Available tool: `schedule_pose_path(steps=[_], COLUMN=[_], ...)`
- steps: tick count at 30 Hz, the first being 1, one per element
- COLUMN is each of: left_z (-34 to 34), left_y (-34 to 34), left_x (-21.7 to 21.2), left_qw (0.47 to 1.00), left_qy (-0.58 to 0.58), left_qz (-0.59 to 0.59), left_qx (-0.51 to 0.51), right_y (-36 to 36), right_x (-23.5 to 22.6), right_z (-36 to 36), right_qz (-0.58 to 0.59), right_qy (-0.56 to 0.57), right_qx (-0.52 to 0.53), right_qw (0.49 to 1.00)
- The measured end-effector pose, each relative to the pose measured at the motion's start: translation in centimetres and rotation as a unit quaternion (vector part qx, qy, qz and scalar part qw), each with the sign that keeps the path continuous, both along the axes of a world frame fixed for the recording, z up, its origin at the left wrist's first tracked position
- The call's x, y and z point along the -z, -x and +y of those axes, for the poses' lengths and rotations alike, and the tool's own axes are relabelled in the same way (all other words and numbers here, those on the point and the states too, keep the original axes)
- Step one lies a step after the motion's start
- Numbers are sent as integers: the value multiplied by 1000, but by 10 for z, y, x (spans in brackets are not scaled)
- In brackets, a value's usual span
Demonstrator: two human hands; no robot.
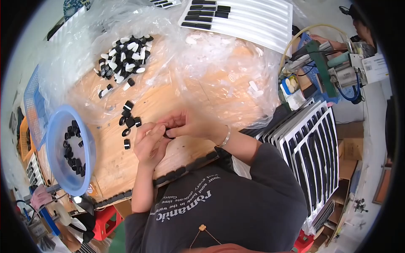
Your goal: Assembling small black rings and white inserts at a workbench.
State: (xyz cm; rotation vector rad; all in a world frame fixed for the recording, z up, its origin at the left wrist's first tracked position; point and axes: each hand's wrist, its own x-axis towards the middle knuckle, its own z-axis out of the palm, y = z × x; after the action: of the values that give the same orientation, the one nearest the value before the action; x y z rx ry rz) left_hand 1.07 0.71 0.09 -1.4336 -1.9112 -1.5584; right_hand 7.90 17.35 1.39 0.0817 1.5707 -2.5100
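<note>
Gold chain w/ clover-shaped pendant hangs nearest the cam, over a dark grey T-shirt. Just past it, L hand & R hand meet above the near side of the wooden bench. Small black pc sits btwn them, prob. pinched from both sides bc it's tiny & needs steadying; held close to the body, likely for a better view & control.

Loose black caps & black rings lie just L of the L hand, prob. spread there for easy reach. Blue plastic basin further L has more black pcs; its tall side likely stops them rolling off. Toward the far side, a b/w heap sits in or on clear plastic sheeting (can't tell which), apparently to keep it together. White ribbed tray lies beyond, part filled w/ black strips; loaded trays stand leaning at R, prob. to save bench room.

Fingers: both hands' thumbs & fingertips closed in on the pc, no clear gap at the tips. It's mostly covered, so can't tell if it's a cap or a ring.
</note>
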Motion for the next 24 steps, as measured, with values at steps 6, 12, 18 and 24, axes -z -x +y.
schedule_pose_path(steps=[6, 12, 18, 24], left_z=[4, 8, -3, -1], left_y=[-3, -2, 10, 9], left_x=[3, -2, 25, 23], left_qw=[1000, 998, 994, 989], left_qy=[10, -4, 4, 2], left_qz=[12, 37, -29, -63], left_qx=[10, 46, -105, -134], right_y=[-10, -13, 13, 25], right_x=[16, 9, 9, 81], right_z=[-3, 0, 82, 179], right_qz=[19, 14, -91, -154], right_qy=[-15, 2, -434, -737], right_qx=[40, 6, 263, 317], right_qw=[999, 1000, 857, 577])
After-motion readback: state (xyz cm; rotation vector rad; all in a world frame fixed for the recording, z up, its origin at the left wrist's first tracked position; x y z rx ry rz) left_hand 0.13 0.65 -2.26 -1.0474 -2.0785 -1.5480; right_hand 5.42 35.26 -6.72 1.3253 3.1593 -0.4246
